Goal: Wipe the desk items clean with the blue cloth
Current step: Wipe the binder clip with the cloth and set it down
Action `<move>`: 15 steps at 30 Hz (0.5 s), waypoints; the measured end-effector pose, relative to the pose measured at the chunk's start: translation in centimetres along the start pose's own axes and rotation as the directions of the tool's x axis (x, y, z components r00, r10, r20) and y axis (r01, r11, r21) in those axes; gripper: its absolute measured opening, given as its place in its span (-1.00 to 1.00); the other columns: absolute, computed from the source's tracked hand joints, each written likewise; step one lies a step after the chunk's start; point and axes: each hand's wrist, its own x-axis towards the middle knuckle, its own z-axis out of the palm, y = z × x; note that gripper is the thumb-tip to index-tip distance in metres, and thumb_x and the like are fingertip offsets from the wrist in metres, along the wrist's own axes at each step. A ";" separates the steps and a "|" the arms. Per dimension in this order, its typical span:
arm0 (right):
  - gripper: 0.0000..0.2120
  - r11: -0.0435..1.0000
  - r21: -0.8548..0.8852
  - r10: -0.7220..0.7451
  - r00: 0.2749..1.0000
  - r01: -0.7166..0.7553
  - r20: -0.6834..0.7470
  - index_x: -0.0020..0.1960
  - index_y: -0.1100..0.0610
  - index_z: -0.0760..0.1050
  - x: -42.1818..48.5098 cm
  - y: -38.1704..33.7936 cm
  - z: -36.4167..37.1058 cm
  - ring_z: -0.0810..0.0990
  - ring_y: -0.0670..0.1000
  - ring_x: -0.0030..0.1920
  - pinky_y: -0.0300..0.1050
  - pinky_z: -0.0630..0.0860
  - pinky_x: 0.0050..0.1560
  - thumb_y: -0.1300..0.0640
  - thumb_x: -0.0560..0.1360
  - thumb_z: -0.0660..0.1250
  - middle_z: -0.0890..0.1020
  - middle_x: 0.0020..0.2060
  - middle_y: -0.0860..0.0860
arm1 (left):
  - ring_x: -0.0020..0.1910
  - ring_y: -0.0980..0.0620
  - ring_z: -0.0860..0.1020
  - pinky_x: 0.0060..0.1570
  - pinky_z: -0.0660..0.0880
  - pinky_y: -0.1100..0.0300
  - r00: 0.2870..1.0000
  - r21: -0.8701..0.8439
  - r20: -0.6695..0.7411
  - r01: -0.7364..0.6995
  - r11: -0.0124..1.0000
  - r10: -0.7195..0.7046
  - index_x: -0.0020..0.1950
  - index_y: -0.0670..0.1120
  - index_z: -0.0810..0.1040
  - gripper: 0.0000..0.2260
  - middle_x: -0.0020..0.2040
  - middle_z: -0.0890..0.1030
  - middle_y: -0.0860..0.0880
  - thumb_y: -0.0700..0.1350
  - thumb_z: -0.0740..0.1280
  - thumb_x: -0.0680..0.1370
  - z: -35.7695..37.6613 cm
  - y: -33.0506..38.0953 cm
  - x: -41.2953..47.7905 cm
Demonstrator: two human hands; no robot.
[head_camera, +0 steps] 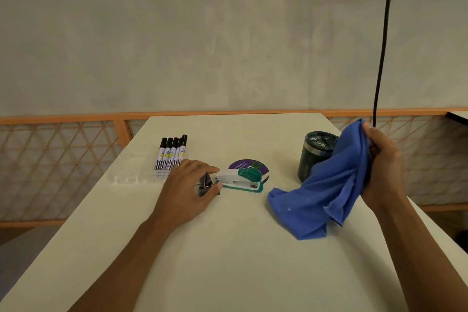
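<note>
**Blue cloth lifted at the table's right edge**

The blue cloth (326, 192) hangs from the right hand (382, 159), whose grip is closed round its bunched top. Its lower folds lie on the table (228, 261) near the right edge, in front of a dark tumbler (314, 154). Mid-table, the left hand (187, 185) has its grip pinched on a black binder clip (204, 181), just beside the stapler (240, 178). Five markers (171, 154) lie toward the left edge.

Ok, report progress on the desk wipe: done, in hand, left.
Done: nothing shows as wiped yet. In hand: the right hand holds the blue cloth bunched, its lower end trailing on the desk; the left hand pinches the black binder clip beside the stapler. Left: probably the clip, stapler, markers and dark tumbler.
</note>
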 end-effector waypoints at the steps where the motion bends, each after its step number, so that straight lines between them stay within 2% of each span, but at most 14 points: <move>1: -0.77 1.000 -0.003 0.000 1.000 0.000 0.004 -0.04 0.00 0.62 0.0 0.0 0.0 0.65 -0.13 -0.23 -0.18 0.61 -0.16 -0.11 0.66 0.32 0.65 -0.22 -0.07 | 0.19 0.10 0.53 0.18 0.45 0.09 1.000 0.026 0.012 0.013 1.000 -0.013 0.29 0.14 0.65 -0.66 0.14 0.60 0.23 0.25 0.42 0.57 -0.2 -0.2 -0.1; 3: -0.76 1.000 -0.015 -0.006 1.000 0.006 0.026 0.02 0.04 0.62 -0.1 0.2 0.0 0.66 -0.10 -0.22 -0.19 0.63 -0.19 -0.11 0.66 0.32 0.66 -0.19 -0.04 | 0.15 0.12 0.53 0.13 0.42 0.15 0.999 0.083 0.018 0.034 0.996 -0.036 0.25 0.15 0.66 -0.63 0.11 0.59 0.25 0.32 0.42 0.55 -0.5 -0.3 -0.3; 5: -0.72 0.998 -0.063 -0.012 0.999 0.015 0.048 0.09 0.11 0.62 -0.3 0.6 0.5 0.66 -0.05 -0.18 -0.16 0.64 -0.18 -0.11 0.65 0.32 0.65 -0.13 0.02 | -0.01 0.17 0.54 0.01 0.48 0.12 0.996 0.129 -0.028 0.082 0.988 -0.079 0.08 0.16 0.65 -0.61 -0.04 0.59 0.25 0.43 0.44 0.48 -0.9 -0.1 -0.5; 8: -0.70 0.988 -0.138 -0.053 0.995 0.064 0.080 0.11 0.13 0.62 -0.7 1.6 1.5 0.61 0.10 -0.07 0.04 0.58 0.00 -0.10 0.61 0.38 0.62 -0.06 0.13 | -0.21 0.17 0.53 -0.17 0.50 0.10 0.961 0.187 -0.018 0.275 0.943 -0.276 -0.10 0.12 0.46 -0.39 -0.25 0.54 0.19 0.66 0.30 0.34 -1.5 1.2 -0.3; 10: -0.69 0.980 -0.190 -0.042 0.994 0.061 0.101 0.03 0.17 0.62 -1.2 2.5 2.3 0.58 0.12 -0.08 0.06 0.57 -0.01 -0.10 0.59 0.43 0.60 -0.10 0.15 | -0.24 0.08 0.56 -0.19 0.52 0.09 0.934 0.297 0.018 0.336 0.894 -0.357 -0.08 0.09 0.38 -0.26 -0.27 0.53 0.16 0.76 0.13 0.28 -1.5 2.1 -0.1; 12: -0.64 0.967 -0.243 -0.038 0.987 0.075 0.156 0.02 0.30 0.59 -2.0 3.6 3.3 0.56 0.09 -0.11 -0.01 0.57 -0.07 -0.04 0.64 0.43 0.59 -0.13 0.15 | -0.21 0.01 0.62 -0.21 0.54 0.08 0.929 0.406 0.025 0.329 0.853 -0.370 -0.04 0.05 0.39 -0.17 -0.24 0.57 0.12 0.78 0.02 0.27 -1.0 2.8 0.1; 15: -0.66 0.925 -0.341 -0.071 0.956 0.170 0.284 0.02 0.36 0.53 -3.3 5.1 4.6 0.50 0.06 -0.10 -0.02 0.46 0.02 0.04 0.69 0.37 0.53 -0.12 0.27 | -0.19 -0.03 0.66 -0.27 0.49 0.10 0.934 0.447 0.002 0.318 0.836 -0.357 0.01 0.02 0.40 -0.25 -0.22 0.61 0.08 0.70 0.12 0.34 -0.2 3.3 0.3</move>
